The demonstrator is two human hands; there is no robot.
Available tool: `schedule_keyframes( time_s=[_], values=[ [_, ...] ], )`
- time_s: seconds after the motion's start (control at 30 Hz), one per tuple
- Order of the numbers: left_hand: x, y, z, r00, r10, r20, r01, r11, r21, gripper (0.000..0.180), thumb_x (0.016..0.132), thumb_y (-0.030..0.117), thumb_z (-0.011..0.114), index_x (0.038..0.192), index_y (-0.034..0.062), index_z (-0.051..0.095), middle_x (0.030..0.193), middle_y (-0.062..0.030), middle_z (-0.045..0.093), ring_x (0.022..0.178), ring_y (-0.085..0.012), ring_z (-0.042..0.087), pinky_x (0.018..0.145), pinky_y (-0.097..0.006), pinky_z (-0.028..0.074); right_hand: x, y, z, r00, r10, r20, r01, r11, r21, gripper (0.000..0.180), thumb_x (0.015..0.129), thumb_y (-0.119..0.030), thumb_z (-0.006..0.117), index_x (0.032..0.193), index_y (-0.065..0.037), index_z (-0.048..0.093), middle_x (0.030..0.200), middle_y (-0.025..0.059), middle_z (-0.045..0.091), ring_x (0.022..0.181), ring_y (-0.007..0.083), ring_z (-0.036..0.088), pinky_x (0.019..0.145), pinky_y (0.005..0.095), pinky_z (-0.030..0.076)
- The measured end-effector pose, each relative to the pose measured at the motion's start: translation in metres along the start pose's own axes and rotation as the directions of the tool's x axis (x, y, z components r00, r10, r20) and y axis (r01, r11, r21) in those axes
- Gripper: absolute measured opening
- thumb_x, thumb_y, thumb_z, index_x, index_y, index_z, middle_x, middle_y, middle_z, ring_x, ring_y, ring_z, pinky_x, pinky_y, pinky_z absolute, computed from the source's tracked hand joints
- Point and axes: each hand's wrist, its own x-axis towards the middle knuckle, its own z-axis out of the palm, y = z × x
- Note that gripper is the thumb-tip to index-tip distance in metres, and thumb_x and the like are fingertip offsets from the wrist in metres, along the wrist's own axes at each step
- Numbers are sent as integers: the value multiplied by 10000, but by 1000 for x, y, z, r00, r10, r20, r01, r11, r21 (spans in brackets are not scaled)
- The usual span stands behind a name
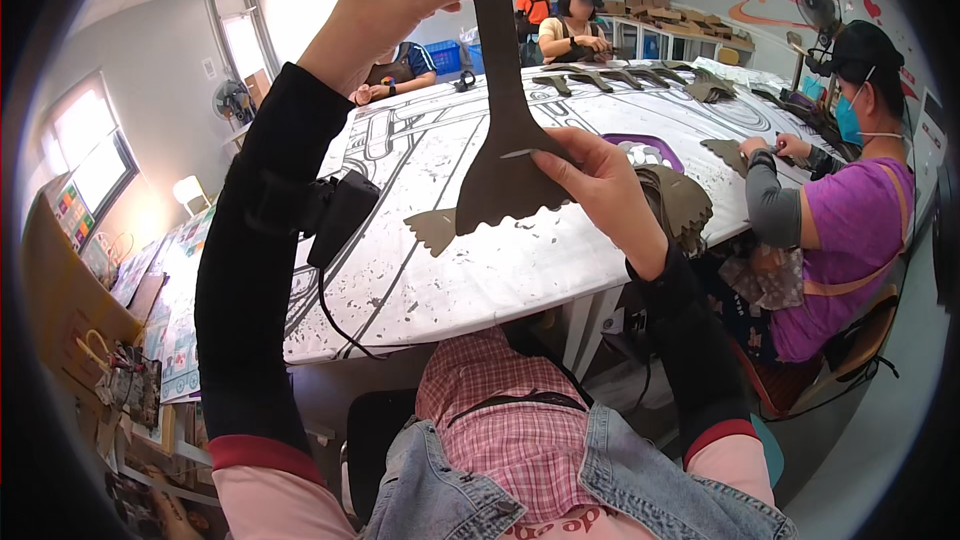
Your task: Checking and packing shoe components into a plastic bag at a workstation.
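A dark olive, fan-shaped cutout (515,180) with a long narrow stem and a scalloped lower edge hangs upright above the table. My left hand (385,15) pinches the tip of its stem between thumb and fingers. Lower down, my right hand (605,180) grips the wide part near its right side, thumb in front. By that thumb a thin pale sliver shows on the cutout; whether it is a tool or a mark I cannot tell. Behind the cutout, a smaller olive piece (432,230) lies on the table. Beside my right hand is a pile of similar cutouts (680,205).
The white table (440,290) bears black line drawings and scattered dark scraps. A purple tray (660,147) holds pale pieces. More cutouts (610,78) lie at the far side. A masked person (850,210) works at the right; others sit or stand beyond. A black device (345,215) hangs at my left forearm.
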Motion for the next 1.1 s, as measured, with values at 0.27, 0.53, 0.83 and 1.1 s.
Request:
schedule_keyframes(
  time_s=[0.27,0.53,0.83,1.1],
  values=[
    [2,12,-10,998,36,-54,-36,999,-2,300,868,297,658,1066,72,667,943,-24,674,866,-110,611,838,-250,461,5,-18,5,997,-39,-61,41,999,25,301,881,-148,650,1133,10,605,976,77,672,812,69,609,688,189,484],
    [4,8,-7,999,42,-33,-44,998,-46,331,867,334,654,1071,74,668,942,-15,671,872,-103,606,834,-248,452,45,-35,24,984,-140,-110,132,988,-82,268,857,-208,686,990,23,659,835,62,692,715,59,610,643,199,480],
    [-1,2,-10,998,-34,-53,36,999,24,358,840,364,687,1055,78,684,916,-31,677,864,-119,619,809,-246,466,45,-32,31,986,-101,-137,100,995,-13,223,861,-205,680,947,1,687,773,38,689,649,51,602,578,192,470],
    [-6,-3,-7,988,-57,-143,55,998,-22,357,834,354,697,1045,66,686,919,-24,677,869,-108,616,823,-243,458,45,-33,36,987,-51,-155,58,998,37,238,854,-206,687,959,8,691,770,45,691,639,68,623,566,195,489]
  ],
)
